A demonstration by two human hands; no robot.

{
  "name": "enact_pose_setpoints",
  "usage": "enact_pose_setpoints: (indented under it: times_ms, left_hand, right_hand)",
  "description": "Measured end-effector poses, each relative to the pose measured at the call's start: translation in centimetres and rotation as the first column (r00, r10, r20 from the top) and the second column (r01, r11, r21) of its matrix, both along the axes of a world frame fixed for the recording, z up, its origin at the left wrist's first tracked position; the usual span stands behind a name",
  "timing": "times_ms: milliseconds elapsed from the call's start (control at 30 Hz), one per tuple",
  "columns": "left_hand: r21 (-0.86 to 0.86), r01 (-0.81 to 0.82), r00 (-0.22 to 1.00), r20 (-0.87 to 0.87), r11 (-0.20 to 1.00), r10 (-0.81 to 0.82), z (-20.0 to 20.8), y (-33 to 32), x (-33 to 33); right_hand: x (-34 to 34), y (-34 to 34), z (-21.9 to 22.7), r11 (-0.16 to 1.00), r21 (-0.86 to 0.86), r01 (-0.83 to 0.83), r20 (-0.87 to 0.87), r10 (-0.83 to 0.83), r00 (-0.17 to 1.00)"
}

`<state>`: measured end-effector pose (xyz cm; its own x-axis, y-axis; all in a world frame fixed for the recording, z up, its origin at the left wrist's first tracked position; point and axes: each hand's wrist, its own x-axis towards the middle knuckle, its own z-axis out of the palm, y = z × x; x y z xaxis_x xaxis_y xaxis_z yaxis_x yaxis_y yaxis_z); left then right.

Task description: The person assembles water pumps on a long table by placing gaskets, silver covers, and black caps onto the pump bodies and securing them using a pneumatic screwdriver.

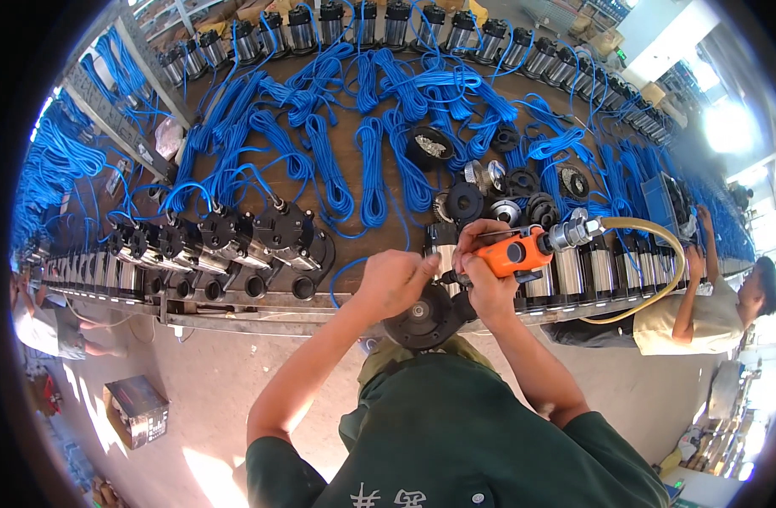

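My right hand (492, 286) is closed around an orange air screwdriver (513, 254), whose tip points left toward a pump at the bench edge. A metal coupling (574, 231) joins the tool to a yellowish air hose (671, 245). Right by the tip, my left hand (395, 284) is closed, thumb against the fingers; anything inside them is hidden. Below the hands, the pump's round black end (418, 313) faces me, overhanging the bench edge. Part of its shiny steel body (441, 244) shows behind the hands.
Blue cable coils (371, 169) cover much of the bench (261, 182). Black-and-steel pumps (286, 237) stand at left, others line the far edge. A bowl of small parts (429, 147) sits near loose black discs (466, 201). A co-worker (693, 313) is at right; a carton (136, 411) lies on the floor.
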<state>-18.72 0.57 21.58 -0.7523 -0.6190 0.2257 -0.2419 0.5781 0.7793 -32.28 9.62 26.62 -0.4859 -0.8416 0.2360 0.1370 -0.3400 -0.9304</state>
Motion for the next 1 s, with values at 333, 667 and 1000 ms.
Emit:
enact_pose_setpoints:
  times_ms: [333,667,1000]
  left_hand:
    - [0.192,-0.447,0.878,0.282,0.874,0.387,-0.4,9.2,7.2]
    - [-0.129,-0.446,0.892,0.02,0.886,0.452,-2.3,9.6,6.3]
    - [0.06,-0.466,0.881,-0.056,0.883,0.469,-2.2,9.7,6.0]
  right_hand:
    - [1.0,-0.8,0.4,0.988,0.091,-0.123,-0.137,0.135,0.981]
    - [0.8,-0.1,-0.5,0.98,0.105,-0.169,-0.196,0.187,0.963]
    - [0.5,-0.1,0.8,0.99,0.048,-0.133,-0.13,0.138,0.982]
